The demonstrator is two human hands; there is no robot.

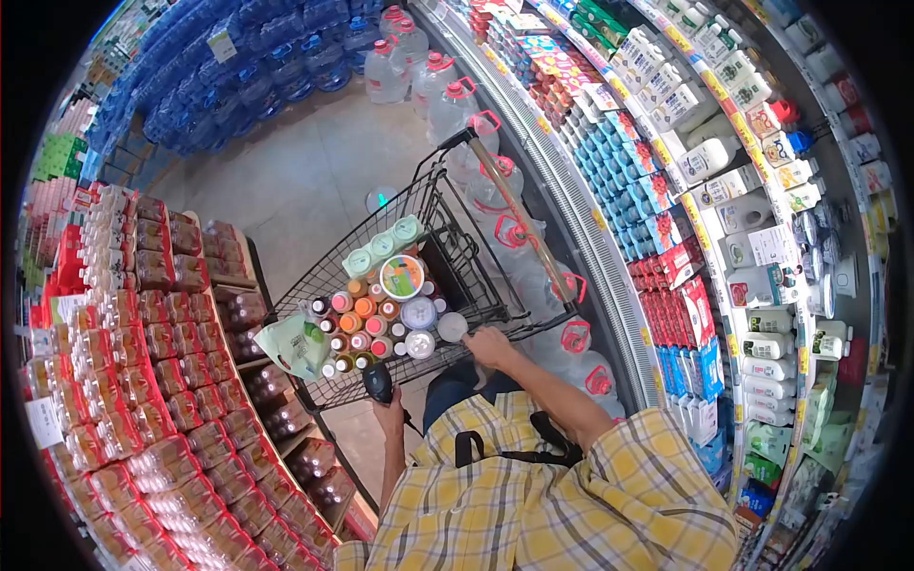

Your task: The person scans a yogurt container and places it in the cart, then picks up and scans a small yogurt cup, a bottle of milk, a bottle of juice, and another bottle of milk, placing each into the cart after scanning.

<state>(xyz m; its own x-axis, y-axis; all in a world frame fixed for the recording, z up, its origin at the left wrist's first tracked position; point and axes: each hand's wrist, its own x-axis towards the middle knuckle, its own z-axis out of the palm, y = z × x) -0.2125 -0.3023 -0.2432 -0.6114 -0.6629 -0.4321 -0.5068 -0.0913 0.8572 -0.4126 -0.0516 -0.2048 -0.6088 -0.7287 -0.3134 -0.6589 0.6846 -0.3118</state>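
Observation:
A black wire shopping cart [466, 257] stands in front of me, loaded with many bottles with orange, pink and white caps [365, 306]. Near its near edge my left hand [388, 416] is closed around a black handheld device [378, 383]. My right hand [489, 347] is closed at the cart's near side, beside a round white-lidded container [452, 327]; its fingers partly hide what they grip. Also in the cart are a tub with a colourful lid [402, 276], pale green cartons [383, 249] and a light green bag [293, 345].
Stacked red-wrapped drink packs [171, 381] rise on the left. Blue water packs [257, 67] stand at the back. Large jugs with red handles [495, 181] line the refrigerated shelf [581, 228] on the right, which holds dairy bottles and cartons.

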